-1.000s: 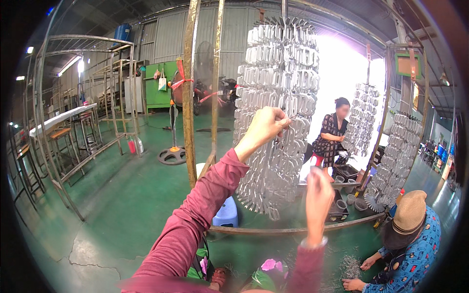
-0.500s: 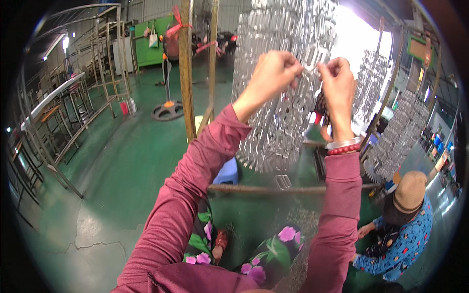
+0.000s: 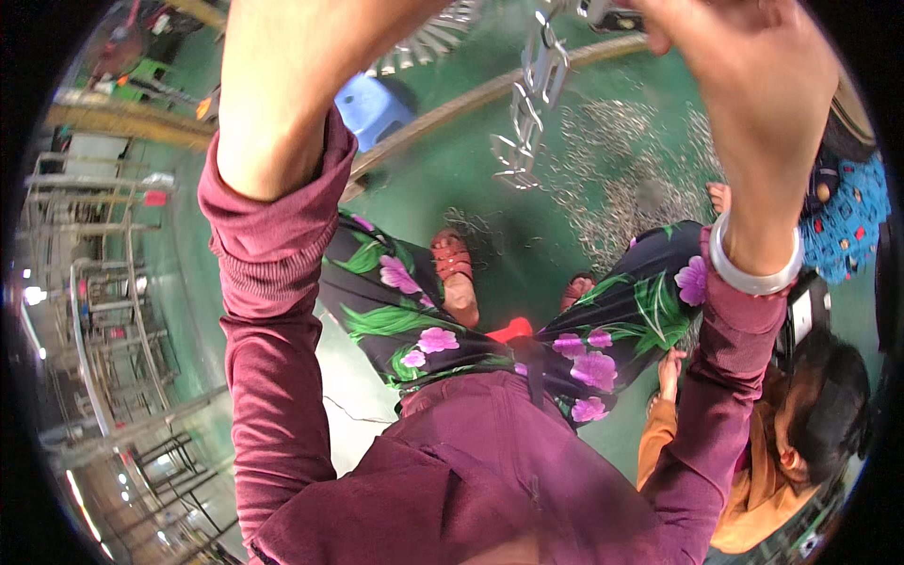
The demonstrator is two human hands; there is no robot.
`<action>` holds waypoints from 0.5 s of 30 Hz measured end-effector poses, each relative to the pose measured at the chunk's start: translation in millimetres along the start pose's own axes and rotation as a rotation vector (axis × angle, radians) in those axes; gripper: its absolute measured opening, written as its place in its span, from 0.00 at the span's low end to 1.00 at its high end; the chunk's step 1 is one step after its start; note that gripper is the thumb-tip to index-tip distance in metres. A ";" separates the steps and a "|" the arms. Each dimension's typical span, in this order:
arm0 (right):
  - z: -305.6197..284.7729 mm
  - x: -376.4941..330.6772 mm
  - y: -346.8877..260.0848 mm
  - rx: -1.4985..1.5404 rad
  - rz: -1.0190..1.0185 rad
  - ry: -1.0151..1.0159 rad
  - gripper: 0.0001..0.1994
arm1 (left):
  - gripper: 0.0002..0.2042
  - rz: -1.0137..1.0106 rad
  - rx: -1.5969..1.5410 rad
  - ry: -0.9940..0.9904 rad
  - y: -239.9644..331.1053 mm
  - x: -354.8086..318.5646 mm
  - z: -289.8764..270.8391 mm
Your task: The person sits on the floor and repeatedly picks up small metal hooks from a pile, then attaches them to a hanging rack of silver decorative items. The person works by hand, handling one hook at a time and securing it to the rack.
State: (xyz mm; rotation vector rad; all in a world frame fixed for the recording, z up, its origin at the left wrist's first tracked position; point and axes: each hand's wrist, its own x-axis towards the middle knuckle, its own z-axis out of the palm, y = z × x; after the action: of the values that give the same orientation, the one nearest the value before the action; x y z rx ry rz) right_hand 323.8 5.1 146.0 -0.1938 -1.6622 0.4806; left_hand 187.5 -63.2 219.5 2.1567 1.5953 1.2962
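My left hand reaches up and is cut off by the top edge, so its fingers are hidden. My right hand is raised at the upper right, its visible fingers curled. Whatever lies between its fingertips cannot be made out. A dangling strand of linked, flat silvery metal loops hangs between my arms, close to the right thumb. Its upper end leaves the picture. Beside my left forearm, the lower end of a thick bundle of similar metal pieces shows.
A wooden bar crosses ahead, with a blue plastic stool beside it. Small metal bits litter the green floor. Two people sit at right, one in blue patterned clothing, one in orange. Metal frames stand left.
The view has tipped downward, so my hands now sit at the top edge and my lap and feet show more. A person in orange has come into view at lower right.
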 end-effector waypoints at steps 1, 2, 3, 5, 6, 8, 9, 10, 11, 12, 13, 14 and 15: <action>-9.4 -10.8 7.5 0.078 0.036 0.015 0.10 | 0.09 0.021 -0.076 -0.053 -7.1 1.6 10.1; -19.4 -23.2 13.3 0.088 0.056 0.025 0.10 | 0.08 0.026 -0.160 -0.107 -14.1 2.3 25.2; -30.3 -35.7 18.8 0.097 0.079 0.035 0.10 | 0.07 0.019 -0.229 -0.150 -22.2 4.3 39.5; -51.3 -51.1 18.9 -0.015 0.172 0.048 0.09 | 0.06 -0.021 -0.239 -0.211 -28.2 6.4 58.8; -61.3 -59.7 13.6 -0.079 0.255 0.053 0.10 | 0.05 -0.043 -0.195 -0.230 -26.6 5.8 66.4; -51.7 -60.3 6.1 -0.189 0.303 0.301 0.07 | 0.03 -0.052 -0.080 -0.289 -32.7 1.4 85.0; -68.3 -69.1 7.1 -0.250 0.379 0.243 0.10 | 0.02 -0.039 -0.063 -0.318 -61.1 -8.7 101.2; -83.4 -76.9 7.5 -0.304 0.449 0.175 0.15 | 0.05 -0.030 -0.041 -0.341 -88.6 -20.2 114.6; -89.1 -84.8 10.3 -0.353 0.474 0.212 0.15 | 0.04 -0.093 -0.059 -0.403 -107.8 -36.0 130.1; -98.4 -90.6 15.4 -0.509 0.354 0.115 0.14 | 0.06 -0.196 -0.094 -0.518 -128.1 -56.6 145.8; -113.2 -90.2 9.2 -0.529 0.353 0.155 0.14 | 0.07 -0.236 -0.107 -0.666 -152.0 -79.1 172.1; -120.5 -92.5 11.1 -0.499 0.368 0.185 0.14 | 0.07 -0.272 -0.109 -0.771 -174.6 -114.2 195.5; -125.9 -94.9 13.8 -0.484 0.372 0.198 0.14 | 0.07 -0.362 -0.186 -0.892 -199.5 -153.7 222.1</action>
State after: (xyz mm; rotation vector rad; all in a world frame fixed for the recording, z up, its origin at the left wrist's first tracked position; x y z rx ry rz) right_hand 459.4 4.8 64.5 -0.8906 -1.5259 0.3126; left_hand 197.7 -32.3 -114.7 1.7938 1.2986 0.2660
